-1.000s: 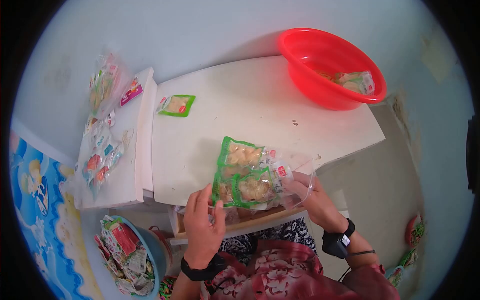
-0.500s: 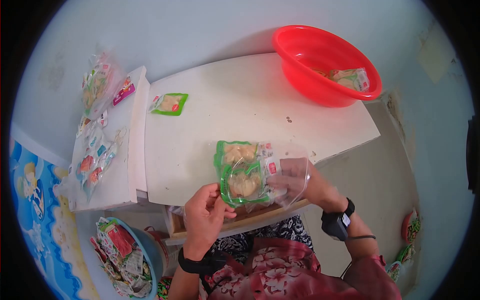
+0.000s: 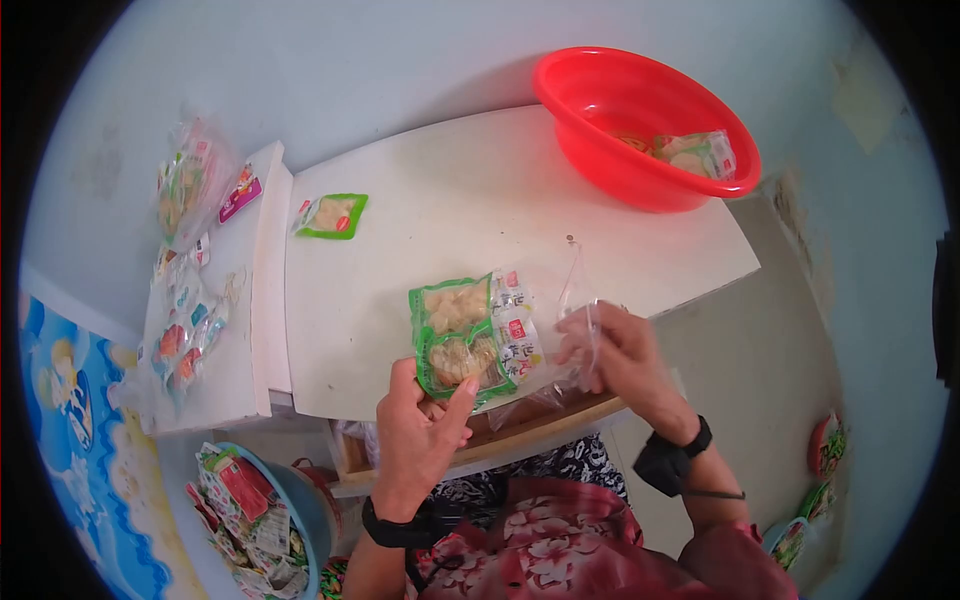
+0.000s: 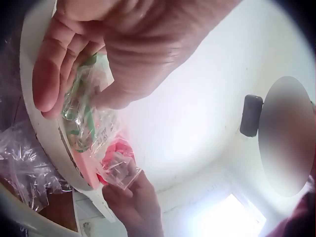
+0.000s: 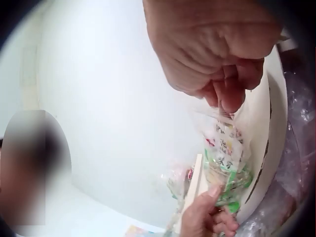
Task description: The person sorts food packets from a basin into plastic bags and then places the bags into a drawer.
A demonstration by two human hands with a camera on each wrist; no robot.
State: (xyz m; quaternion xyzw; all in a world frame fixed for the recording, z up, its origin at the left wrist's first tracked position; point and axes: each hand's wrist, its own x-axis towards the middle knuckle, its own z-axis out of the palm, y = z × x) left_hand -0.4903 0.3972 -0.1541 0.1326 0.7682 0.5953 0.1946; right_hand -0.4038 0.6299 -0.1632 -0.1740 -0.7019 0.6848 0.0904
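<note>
A clear bag holding green-edged food packets (image 3: 462, 350) lies over the front part of the white table. My left hand (image 3: 420, 440) grips the packets' lower left corner, thumb on top; in the left wrist view the left hand (image 4: 133, 49) has its fingers around the bag's edge. At the bag's other end, my right hand (image 3: 635, 365) pinches the loose clear plastic. The right wrist view shows the right hand (image 5: 217, 54) with fingertips closed on the plastic, above the printed packets (image 5: 227, 153).
A red basin (image 3: 650, 130) with packets stands at the back right. One green-edged packet (image 3: 332, 216) lies at the table's left. Bagged items (image 3: 190, 330) sit on the left side surface. Below are an open drawer (image 3: 490, 448) holding plastic and a blue bin (image 3: 300, 500) of wrappers.
The packets have shifted slightly left, and the left thumb now lies over them. My right hand, formerly reaching into or behind the clear plastic, now pinches it at the end.
</note>
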